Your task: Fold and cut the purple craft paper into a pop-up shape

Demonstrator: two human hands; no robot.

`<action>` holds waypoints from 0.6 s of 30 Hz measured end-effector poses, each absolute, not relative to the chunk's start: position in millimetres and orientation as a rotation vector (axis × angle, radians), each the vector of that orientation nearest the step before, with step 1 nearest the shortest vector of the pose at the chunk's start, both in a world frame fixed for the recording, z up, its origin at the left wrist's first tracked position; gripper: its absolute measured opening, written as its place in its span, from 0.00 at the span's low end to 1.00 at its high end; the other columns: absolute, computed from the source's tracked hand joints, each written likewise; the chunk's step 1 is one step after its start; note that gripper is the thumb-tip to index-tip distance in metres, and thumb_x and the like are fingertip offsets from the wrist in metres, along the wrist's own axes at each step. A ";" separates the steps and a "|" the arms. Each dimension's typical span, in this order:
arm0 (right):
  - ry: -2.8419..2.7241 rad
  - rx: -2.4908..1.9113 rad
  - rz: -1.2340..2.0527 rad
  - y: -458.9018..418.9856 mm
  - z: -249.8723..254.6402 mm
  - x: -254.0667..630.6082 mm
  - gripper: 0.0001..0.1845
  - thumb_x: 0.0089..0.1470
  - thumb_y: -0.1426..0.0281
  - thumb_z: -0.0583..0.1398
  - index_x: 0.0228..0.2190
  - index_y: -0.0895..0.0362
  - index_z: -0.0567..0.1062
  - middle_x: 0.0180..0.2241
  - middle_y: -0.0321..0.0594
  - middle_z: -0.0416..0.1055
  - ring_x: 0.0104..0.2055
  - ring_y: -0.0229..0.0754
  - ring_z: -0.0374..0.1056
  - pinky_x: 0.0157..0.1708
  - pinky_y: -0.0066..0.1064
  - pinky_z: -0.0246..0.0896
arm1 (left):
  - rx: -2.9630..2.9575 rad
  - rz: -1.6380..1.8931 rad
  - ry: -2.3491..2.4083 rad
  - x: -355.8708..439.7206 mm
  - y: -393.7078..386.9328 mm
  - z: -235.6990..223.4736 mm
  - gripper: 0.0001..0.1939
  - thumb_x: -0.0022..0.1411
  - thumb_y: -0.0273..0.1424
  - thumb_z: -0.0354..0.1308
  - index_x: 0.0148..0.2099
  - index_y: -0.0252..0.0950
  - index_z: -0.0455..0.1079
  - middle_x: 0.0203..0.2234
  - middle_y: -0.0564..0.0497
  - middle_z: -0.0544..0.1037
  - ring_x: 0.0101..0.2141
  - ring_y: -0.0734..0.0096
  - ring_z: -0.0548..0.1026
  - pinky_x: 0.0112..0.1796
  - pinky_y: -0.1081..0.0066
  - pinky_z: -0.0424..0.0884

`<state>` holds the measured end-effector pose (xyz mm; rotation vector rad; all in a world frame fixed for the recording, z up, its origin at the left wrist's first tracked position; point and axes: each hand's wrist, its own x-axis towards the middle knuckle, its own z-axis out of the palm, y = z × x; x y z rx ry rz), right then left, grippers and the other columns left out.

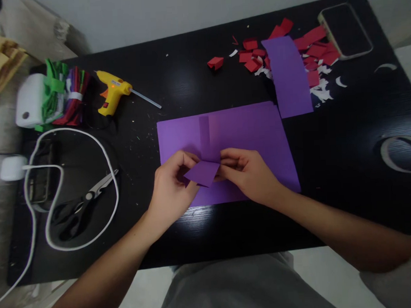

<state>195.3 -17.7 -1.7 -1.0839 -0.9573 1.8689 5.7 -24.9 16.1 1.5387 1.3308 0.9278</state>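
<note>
A small folded piece of purple paper (203, 173) is pinched between my two hands, above a large purple sheet (252, 134) that lies flat on the table. My left hand (174, 182) grips its left side with curled fingers. On the right side, my right hand (245, 170) holds it between thumb and fingers. A narrow darker purple band (204, 136) runs up from behind the folded piece; whether it is a strip or a shadow I cannot tell. My fingers hide part of the folds.
A yellow glue gun (112, 91) with a glue stick lies at the left, near scissors (88, 197) inside a looped white cable (106, 153). A purple paper piece (290, 77) rests over red paper scraps (318, 49) beside a phone (346, 30). A pale ring (387, 155) is far right.
</note>
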 end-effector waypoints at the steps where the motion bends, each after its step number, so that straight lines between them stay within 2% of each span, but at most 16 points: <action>1: -0.954 -1.082 1.868 -17.6 -2.0 195.5 0.08 0.52 0.67 0.72 0.32 0.54 0.79 0.31 0.35 0.83 0.36 0.45 0.83 0.42 0.36 0.81 | 1.532 0.926 1.335 5.8 -24.6 15.9 0.08 0.57 0.21 0.65 0.31 0.36 0.69 0.32 0.53 0.79 0.32 0.74 0.76 0.34 0.74 0.71; 5: -0.929 -1.072 1.885 -17.8 -3.0 195.5 0.09 0.52 0.67 0.72 0.33 0.54 0.78 0.30 0.34 0.82 0.35 0.45 0.83 0.41 0.37 0.82 | 1.513 0.895 1.351 6.0 -25.7 14.2 0.06 0.61 0.25 0.64 0.32 0.36 0.70 0.31 0.53 0.78 0.30 0.73 0.75 0.31 0.73 0.69; 8: -0.880 -1.091 1.905 -17.4 -2.8 195.9 0.15 0.50 0.67 0.74 0.36 0.53 0.75 0.27 0.31 0.80 0.33 0.46 0.83 0.42 0.39 0.82 | 1.471 0.893 1.315 6.5 -27.4 14.5 0.04 0.64 0.29 0.64 0.36 0.37 0.71 0.28 0.54 0.76 0.28 0.74 0.74 0.29 0.73 0.69; 11: -0.843 -1.110 1.931 -15.3 -1.6 198.1 0.20 0.51 0.67 0.73 0.42 0.53 0.72 0.27 0.31 0.81 0.32 0.46 0.83 0.43 0.41 0.82 | 1.401 0.935 1.246 6.7 -27.3 16.0 0.07 0.63 0.27 0.66 0.40 0.37 0.70 0.31 0.54 0.76 0.31 0.74 0.76 0.34 0.73 0.74; 14: -0.845 -1.073 1.969 -12.7 -0.4 201.2 0.20 0.54 0.68 0.70 0.45 0.54 0.69 0.28 0.33 0.81 0.33 0.46 0.84 0.42 0.42 0.81 | 1.269 0.995 1.181 6.3 -24.8 15.8 0.09 0.63 0.27 0.65 0.43 0.37 0.69 0.34 0.52 0.79 0.34 0.73 0.79 0.38 0.72 0.76; 18: -0.903 -1.052 1.974 -13.5 -2.3 202.3 0.23 0.56 0.68 0.69 0.48 0.52 0.64 0.28 0.32 0.80 0.32 0.45 0.83 0.39 0.40 0.80 | 1.165 1.026 1.161 6.2 -21.5 13.1 0.09 0.64 0.28 0.66 0.42 0.38 0.68 0.29 0.54 0.78 0.29 0.74 0.78 0.36 0.72 0.76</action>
